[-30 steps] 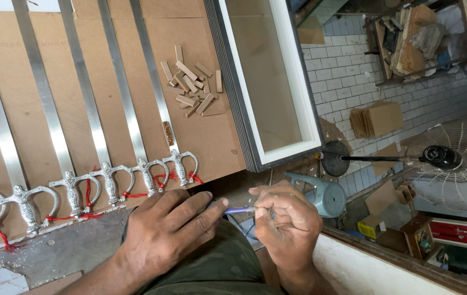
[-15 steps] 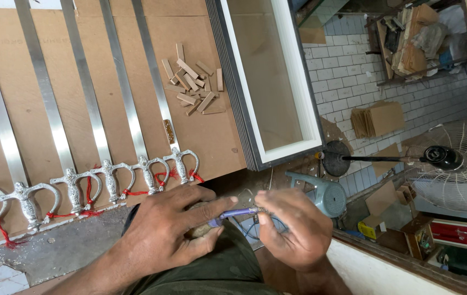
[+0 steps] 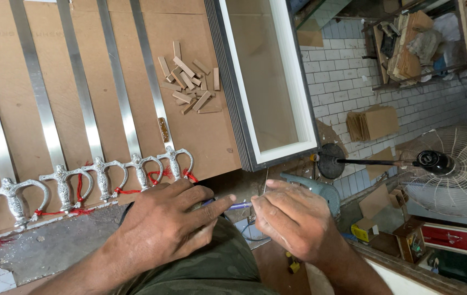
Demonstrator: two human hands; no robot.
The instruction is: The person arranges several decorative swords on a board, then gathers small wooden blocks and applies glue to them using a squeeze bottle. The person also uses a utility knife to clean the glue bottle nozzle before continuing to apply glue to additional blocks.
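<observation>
The left hand and right hand each close their grip on one end of a thin blue pen, held level between them above the person's lap. Just beyond the pen lie silver ornate handles tied with red string, and farther off beyond them a pile of small wood blocks on the brown board.

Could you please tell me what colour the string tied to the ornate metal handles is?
Red: the string on the silvery ornate handles, clearest in the head view.
</observation>
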